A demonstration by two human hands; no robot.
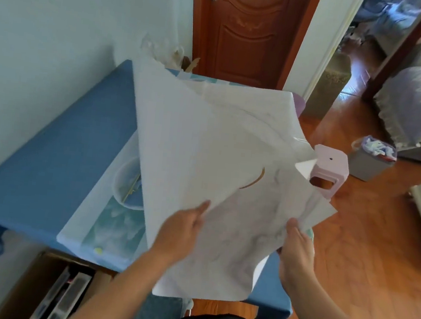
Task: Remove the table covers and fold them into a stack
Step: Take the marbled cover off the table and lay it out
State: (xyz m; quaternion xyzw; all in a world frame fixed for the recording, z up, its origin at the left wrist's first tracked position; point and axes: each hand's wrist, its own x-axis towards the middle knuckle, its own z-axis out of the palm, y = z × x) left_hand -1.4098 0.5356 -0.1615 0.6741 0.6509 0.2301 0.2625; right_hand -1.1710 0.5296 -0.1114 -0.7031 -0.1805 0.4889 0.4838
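Both hands hold a white table cover (206, 143) lifted over the near right part of the table (47, 168). The left hand (181, 230) pinches a near fold, fingers curled on the sheet. The right hand (297, 246) grips the right edge. A blue cover (62, 149) lies flat on the table at left. A pink stool (329, 169) stands right of the table.
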